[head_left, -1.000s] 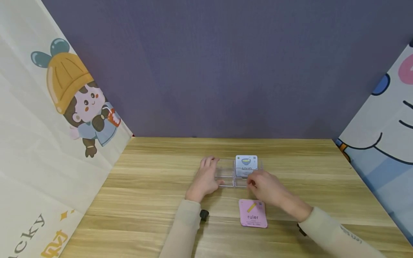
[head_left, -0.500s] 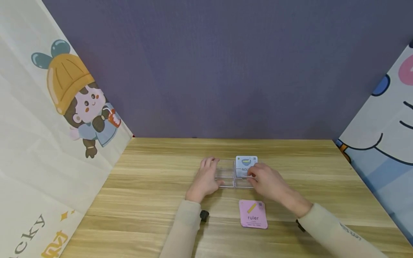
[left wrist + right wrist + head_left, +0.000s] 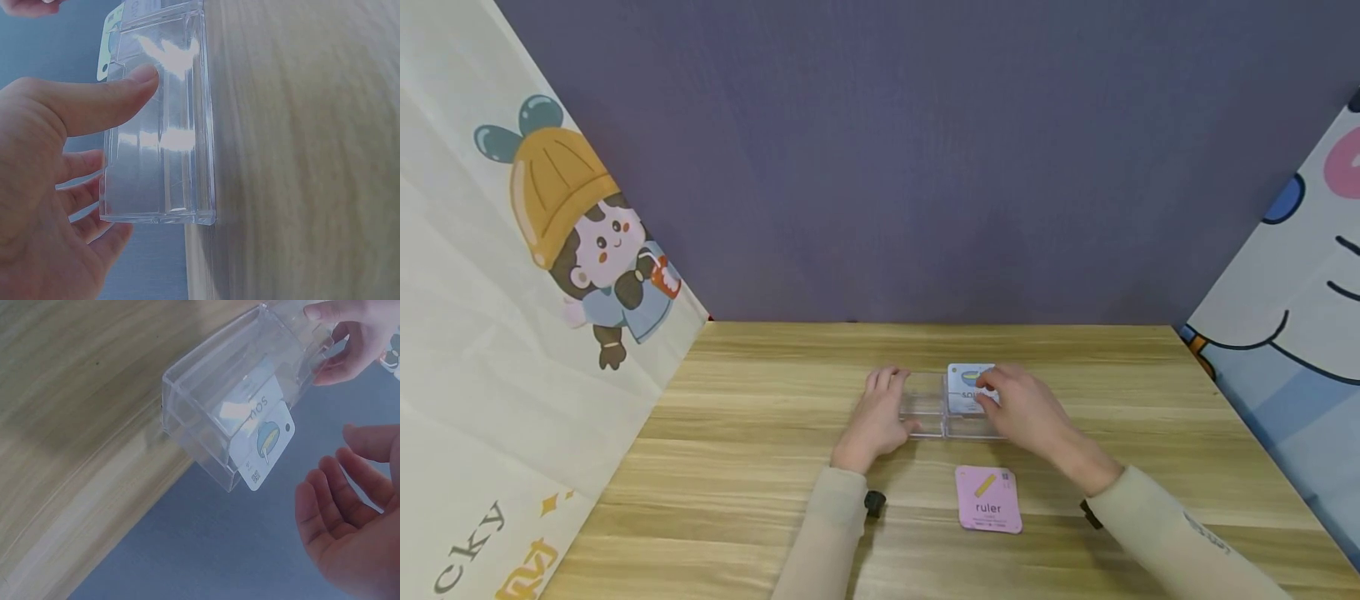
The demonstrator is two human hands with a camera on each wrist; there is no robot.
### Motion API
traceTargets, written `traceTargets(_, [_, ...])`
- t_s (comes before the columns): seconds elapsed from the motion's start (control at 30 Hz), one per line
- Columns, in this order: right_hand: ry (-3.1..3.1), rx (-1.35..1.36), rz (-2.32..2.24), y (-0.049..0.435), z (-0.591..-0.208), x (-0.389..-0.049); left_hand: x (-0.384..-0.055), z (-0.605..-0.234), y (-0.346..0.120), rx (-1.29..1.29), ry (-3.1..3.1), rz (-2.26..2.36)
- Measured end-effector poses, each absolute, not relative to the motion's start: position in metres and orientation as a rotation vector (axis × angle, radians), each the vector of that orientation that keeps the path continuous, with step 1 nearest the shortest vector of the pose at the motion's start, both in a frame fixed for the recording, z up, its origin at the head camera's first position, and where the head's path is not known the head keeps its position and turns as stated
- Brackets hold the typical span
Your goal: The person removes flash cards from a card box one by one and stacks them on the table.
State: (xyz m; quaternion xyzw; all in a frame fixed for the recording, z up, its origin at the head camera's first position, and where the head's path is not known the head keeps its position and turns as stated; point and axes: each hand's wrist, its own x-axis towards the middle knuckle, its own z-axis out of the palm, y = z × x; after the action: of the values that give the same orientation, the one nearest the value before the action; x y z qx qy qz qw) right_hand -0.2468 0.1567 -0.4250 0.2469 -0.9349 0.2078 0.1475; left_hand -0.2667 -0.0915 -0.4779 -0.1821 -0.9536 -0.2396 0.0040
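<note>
A clear plastic card holder [image 3: 925, 406] with side-by-side compartments stands on the wooden table. My left hand [image 3: 875, 423] grips its left end; in the left wrist view the thumb [image 3: 115, 103] lies on the front and the fingers reach behind. The white soup card [image 3: 269, 444], printed with a bowl, stands in the right compartment, its top sticking out. My right hand [image 3: 1033, 414] hovers at that card, overlapping its right side in the head view. In the right wrist view its fingers are loosely bent, apart from the card, holding nothing.
A pink card reading "ruler" [image 3: 988, 498] lies on the table [image 3: 737, 483] in front of the holder, seemingly atop a stack. A grey-purple panel [image 3: 925, 167] rises behind the table. Printed cloths hang at the left [image 3: 460, 292] and right [image 3: 1292, 333].
My right hand has risen from the holder's front lower edge to the upper part of the soup card, uncovering the front edge. The left hand and holder have stayed put.
</note>
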Motion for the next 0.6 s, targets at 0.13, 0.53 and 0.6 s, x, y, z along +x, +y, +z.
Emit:
traceTargets(0.13, [-2.670,0.680,0.587,0.157,-0.423,-0.250,-0.267,-0.478,-0.092,-0.569,-2.994,-0.739])
traceTargets(0.53, [-2.615,0.639,0.592,0.154,-0.418,-0.259,-0.267,-0.479,-0.093,-0.580,-2.997,-0.731])
traceTargets(0.6, [-2.614,0.632,0.596,0.154,-0.418,-0.261,-0.267,-0.479,-0.093,-0.580,-2.996,-0.729])
